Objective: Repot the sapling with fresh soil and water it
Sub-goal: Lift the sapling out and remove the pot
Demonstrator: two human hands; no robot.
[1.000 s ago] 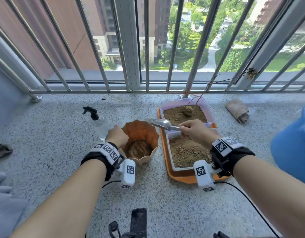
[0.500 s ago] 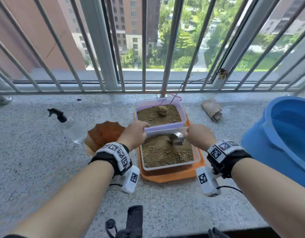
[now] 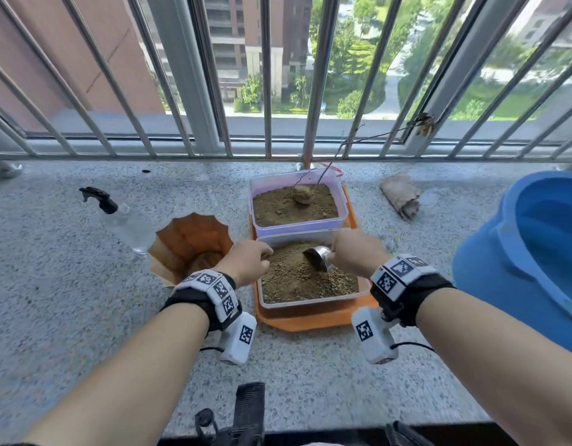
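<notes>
Right hand [image 3: 352, 255] digs scoop [image 3: 318, 257] into soil [image 3: 297, 278]

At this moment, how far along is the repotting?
Early. Done: the orange pot shows only a little soil at its bottom. In hand: the right hand digs the metal scoop into the near soil tub while the left hand grips its rim. Left: filling, planting the sapling lying in the far tub, and watering with the spray bottle.

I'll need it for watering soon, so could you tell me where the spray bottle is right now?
The spray bottle lies on the stone ledge at the left of the head view, just left of the orange pot, untouched by either hand.
</notes>
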